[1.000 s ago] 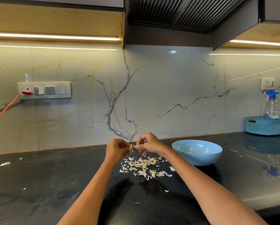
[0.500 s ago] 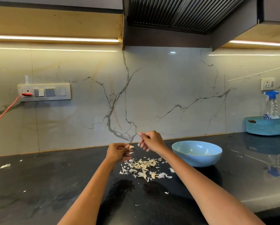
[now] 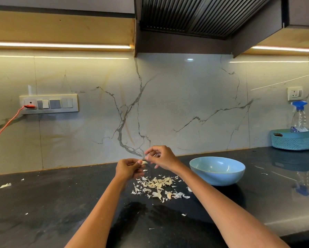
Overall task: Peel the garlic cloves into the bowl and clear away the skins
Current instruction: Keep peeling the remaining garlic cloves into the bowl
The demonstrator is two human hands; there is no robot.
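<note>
The left hand (image 3: 129, 168) pinches a garlic clove (image 3: 144, 162) at its fingertips. The right hand (image 3: 160, 156) is just beside it, a bit higher, with thumb and finger pinched together; I cannot tell if it holds a bit of skin. Both hands hang above the black bench (image 3: 51, 203). Right under them lies a pile of garlic skins (image 3: 159, 185). The blue bowl (image 3: 217, 170) sits near the right hand, on its right. Far right, by the wall, stands a teal basket (image 3: 295, 139) with a spray bottle (image 3: 300, 114).
</note>
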